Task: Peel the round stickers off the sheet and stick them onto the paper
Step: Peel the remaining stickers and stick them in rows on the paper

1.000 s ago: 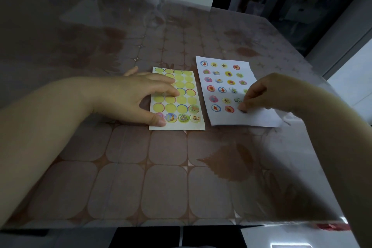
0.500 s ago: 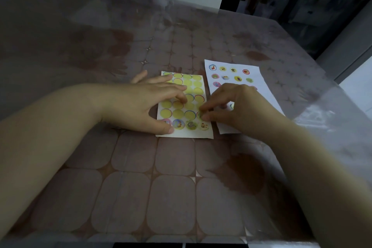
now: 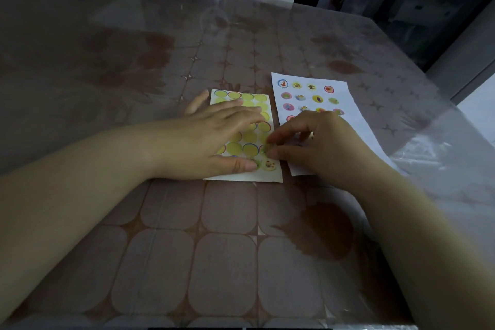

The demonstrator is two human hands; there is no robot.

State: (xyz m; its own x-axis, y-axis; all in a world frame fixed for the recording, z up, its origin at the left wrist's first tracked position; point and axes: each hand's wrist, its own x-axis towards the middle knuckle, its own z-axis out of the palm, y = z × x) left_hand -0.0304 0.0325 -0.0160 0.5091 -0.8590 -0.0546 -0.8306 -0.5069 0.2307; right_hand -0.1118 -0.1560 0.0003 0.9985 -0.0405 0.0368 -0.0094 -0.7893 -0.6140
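Since a second ago our right hand (image 3: 318, 142) has crossed from the paper (image 3: 348, 115) to the sheet (image 3: 241, 177), where thumb and forefinger now pinch at a sticker (image 3: 265, 149) on the sheet's right edge, one row above the bottom; we cannot tell whether its rim has lifted yet. Our left hand (image 3: 214, 139) lies spread flat across the sheet, thumb pressing the bottom row, holding it to the tabletop (image 3: 227, 262). Most circles on the sheet look bare yellow; only a few printed stickers show along the bottom. The sheet's long axis runs away from us, and the paper lies just beside it on the right, its long axis also running away but tilted a little leftward at the far end. The paper already carries rows of stickers at its far end, and its near part is largely hidden under the right hand. We judge the coming move goes rightward, a short carry from the sheet's edge to free space low on the paper, and the right hand is the nearer one for it.
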